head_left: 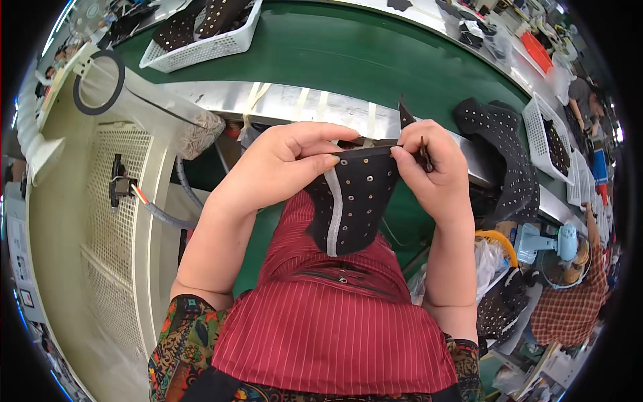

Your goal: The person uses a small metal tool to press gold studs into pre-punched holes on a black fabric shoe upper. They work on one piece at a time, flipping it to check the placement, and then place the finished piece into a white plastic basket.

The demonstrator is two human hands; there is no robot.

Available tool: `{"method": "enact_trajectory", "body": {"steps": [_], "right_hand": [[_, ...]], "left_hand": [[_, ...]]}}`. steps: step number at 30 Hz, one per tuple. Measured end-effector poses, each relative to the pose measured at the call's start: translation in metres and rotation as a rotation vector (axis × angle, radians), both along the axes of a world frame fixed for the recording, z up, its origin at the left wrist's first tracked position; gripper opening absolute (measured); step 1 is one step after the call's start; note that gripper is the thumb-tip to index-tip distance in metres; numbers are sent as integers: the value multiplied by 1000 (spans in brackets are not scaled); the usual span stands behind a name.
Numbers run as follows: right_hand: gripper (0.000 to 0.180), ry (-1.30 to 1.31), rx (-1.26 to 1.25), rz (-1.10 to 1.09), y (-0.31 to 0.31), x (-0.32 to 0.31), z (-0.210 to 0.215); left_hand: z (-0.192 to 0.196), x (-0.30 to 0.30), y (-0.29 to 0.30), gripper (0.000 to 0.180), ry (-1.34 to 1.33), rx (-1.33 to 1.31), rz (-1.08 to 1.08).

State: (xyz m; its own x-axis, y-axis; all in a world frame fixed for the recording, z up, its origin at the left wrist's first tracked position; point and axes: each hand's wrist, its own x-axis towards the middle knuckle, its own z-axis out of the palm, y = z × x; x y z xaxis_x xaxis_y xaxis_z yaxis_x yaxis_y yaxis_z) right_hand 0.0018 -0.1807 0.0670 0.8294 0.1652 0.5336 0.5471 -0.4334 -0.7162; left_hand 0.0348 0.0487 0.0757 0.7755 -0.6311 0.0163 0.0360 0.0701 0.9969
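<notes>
Green work surface is stretching across the far side of my view, a bright metal ledge running along its near side. To the person's left a cream cabinet is standing, its perforated panel facing inward. The person is wearing a red pinstriped apron over patterned sleeves.

Right side: dark studded pieces are lying in a heap over the ledge, and a co-worker in a checked shirt is sitting or bending farther out; cannot tell which. At the far left of the green surface a white basket is holding more dark studded pieces. A light-blue fan is standing near the checked shirt.

Middle of it all: a black eyeleted piece is hanging upright above the apron, its top edge being held by both hands. The left hand is closing thumb against fingers on the upper left corner. The right hand is curling nearly closed, thumb and forefinger pinching the upper right corner. That same hand is also gripping a dark pointed tool, tip poking up past the knuckles; perhaps snips, too covered to tell. A grey strip is running down the piece's left part, small metal eyelets dotting the rest.
</notes>
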Motion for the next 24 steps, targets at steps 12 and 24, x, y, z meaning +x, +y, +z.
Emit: {"method": "enact_trajectory", "body": {"steps": [12,24], "right_hand": [[18,30,-99,40,16,4,-3],[17,61,-64,105,21,-4,-6]], "left_hand": [[-15,7,2,25,-456,292,-17],[3,5,-11,16,-519,435,-92]]}}
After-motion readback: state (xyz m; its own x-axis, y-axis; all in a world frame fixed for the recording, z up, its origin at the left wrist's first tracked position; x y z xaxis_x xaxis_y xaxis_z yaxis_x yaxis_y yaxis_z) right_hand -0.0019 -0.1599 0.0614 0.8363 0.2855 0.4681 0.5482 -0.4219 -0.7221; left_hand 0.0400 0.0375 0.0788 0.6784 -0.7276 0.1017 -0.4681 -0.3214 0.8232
